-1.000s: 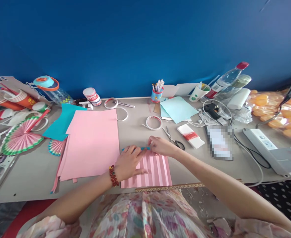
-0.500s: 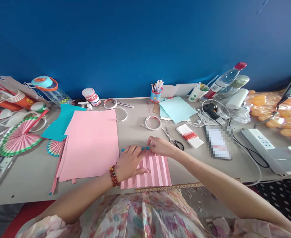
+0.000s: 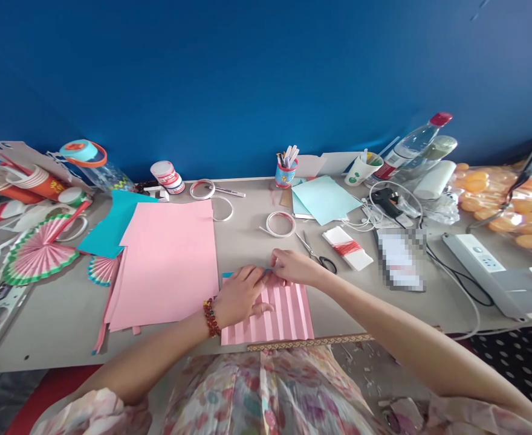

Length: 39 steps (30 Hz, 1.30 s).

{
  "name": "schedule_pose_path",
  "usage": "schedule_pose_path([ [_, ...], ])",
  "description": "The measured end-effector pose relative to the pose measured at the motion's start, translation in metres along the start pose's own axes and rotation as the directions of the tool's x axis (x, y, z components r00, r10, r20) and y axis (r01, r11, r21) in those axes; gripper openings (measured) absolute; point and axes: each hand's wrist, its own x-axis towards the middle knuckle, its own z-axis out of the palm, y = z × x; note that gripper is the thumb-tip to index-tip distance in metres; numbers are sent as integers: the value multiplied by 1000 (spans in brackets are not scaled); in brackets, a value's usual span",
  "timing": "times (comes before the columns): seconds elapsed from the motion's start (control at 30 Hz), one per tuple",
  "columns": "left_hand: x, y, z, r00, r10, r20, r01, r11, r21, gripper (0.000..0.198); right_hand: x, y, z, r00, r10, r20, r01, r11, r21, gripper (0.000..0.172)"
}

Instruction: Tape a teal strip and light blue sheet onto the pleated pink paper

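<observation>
Pleated paper partly under left hand

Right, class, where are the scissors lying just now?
In the head view, the scissors lie right of centre, just beyond the right hand, between the tape ring and the red-wound card.

Blue strip mostly under left hand, right hand; flat obj pixelated; orange bag cut off rt.

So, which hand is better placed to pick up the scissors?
Probably the right: the right hand sits just beside the scissors, while the left hand rests on the pleated pink paper, farther from them.
</observation>
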Motion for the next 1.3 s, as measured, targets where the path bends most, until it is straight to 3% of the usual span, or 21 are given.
schedule_pose_path([
  [0.47,-3,-4,8,996,31,-88,-33,999,-13,70,-8,-10,-15,987,146,72,-138,985,-107,14],
  [0.63,-3,-5,6,997,29,-77,-32,999,-35,71,-16,10,-20,993,88,82,-97,989,113,6],
  [0.83,-2,-4,3,999,41,-17,-41,999,24,70,-17,32,-8,999,-27,-43,39,951,306,6],
  [1.13,2,0,-6,999,53,-5,-53,998,17,65,-22,36,0,995,-35,-91,59,957,284,4],
  [1.3,11,3,-3,997,51,-56,-53,997,-49,47,-26,22,-8,986,-43,-160,61,992,108,6],
])
